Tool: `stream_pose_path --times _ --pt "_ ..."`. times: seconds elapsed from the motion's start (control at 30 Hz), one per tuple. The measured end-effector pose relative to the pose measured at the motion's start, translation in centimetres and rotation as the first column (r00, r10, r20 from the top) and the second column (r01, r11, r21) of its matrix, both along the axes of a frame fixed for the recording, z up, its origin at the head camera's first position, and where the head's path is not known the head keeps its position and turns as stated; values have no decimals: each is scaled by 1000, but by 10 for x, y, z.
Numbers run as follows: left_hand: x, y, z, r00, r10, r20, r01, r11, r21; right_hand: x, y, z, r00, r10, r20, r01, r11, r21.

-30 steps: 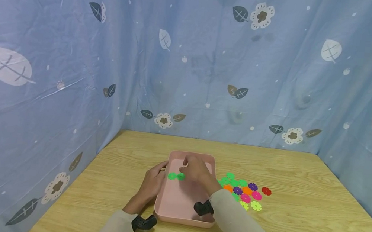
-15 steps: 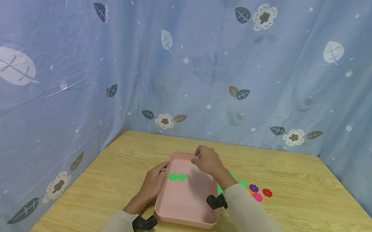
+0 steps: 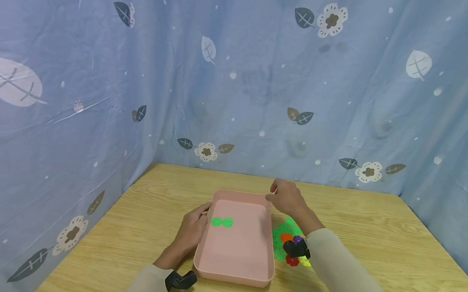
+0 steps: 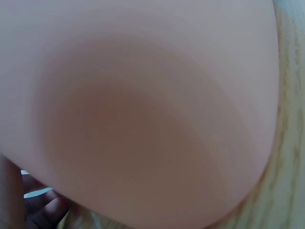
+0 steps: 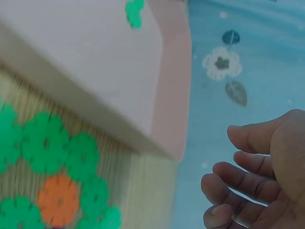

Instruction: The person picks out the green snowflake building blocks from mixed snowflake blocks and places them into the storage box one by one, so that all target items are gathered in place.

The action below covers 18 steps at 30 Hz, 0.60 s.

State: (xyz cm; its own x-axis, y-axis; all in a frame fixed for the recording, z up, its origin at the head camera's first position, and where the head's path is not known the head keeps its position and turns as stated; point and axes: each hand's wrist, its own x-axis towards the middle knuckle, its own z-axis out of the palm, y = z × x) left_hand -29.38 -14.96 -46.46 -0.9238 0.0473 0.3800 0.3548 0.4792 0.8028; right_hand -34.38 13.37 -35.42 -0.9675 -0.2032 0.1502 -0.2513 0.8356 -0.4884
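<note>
A shallow pink tray (image 3: 240,255) lies on the table, with two joined green flower-shaped discs (image 3: 222,222) on its floor near the left wall. My left hand (image 3: 191,229) rests against the outside of that left wall; in the left wrist view the pink wall hides most of it. Just beyond the tray's far right corner is my right hand (image 3: 290,199), raised, its fingers loosely bent with nothing between them, as the right wrist view shows. Under the right forearm, several loose flower discs lie beside the tray, among them an orange disc (image 5: 59,200) and green discs (image 5: 46,143).
A red disc (image 3: 292,260) and a yellow disc (image 3: 305,261) lie at the near side of the loose group, partly under the right wrist's black camera (image 3: 297,249). The wooden table (image 3: 376,253) ends at a blue patterned curtain (image 3: 266,74) behind and at both sides.
My right hand has moved from above the green discs in the tray, rightwards and away, past the far right corner. The left hand has kept its place, and so have the joined discs.
</note>
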Motion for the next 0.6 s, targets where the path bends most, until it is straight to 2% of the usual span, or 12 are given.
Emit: stream_pose_path --times 0.2,0.43,0.6 --pt "1 0 1 1000 5 0 -5 1000 -7 -4 23 -11 1000 -1 11 1 1000 -8" --pt "3 2 2 1000 -3 7 3 1000 6 -3 45 -28 998 2 61 1 999 -41" --pt "2 3 1 1000 -2 7 2 1000 4 -4 56 -41 997 2 83 0 1000 -19"
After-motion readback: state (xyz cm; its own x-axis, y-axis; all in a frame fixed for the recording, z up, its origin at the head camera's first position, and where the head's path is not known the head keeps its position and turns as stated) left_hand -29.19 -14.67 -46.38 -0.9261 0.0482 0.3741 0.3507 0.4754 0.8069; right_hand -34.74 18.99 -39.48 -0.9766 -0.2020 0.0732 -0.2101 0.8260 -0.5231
